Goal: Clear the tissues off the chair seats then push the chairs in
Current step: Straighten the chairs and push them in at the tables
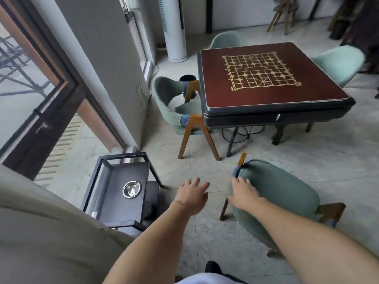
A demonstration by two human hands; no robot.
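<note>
A green padded chair (281,187) with wooden legs stands near me, its back toward me, a little away from the square game table (272,99). My right hand (244,193) rests flat on the left end of its backrest, fingers spread. My left hand (192,194) hovers open over the floor to the left of that chair and holds nothing. Another green chair (172,105) sits at the table's left side, its seat partly under the tabletop. Two more green chairs (227,39) (338,62) are tucked in at the far and right sides. I see no tissues.
A black metal side table (123,191) with a silver ashtray (131,189) stands at my left, beside a beige sofa arm (41,232). A white tower fan (174,31) stands by the wall. Cables (242,134) lie under the game table. A dark bin (187,78) sits behind the left chair.
</note>
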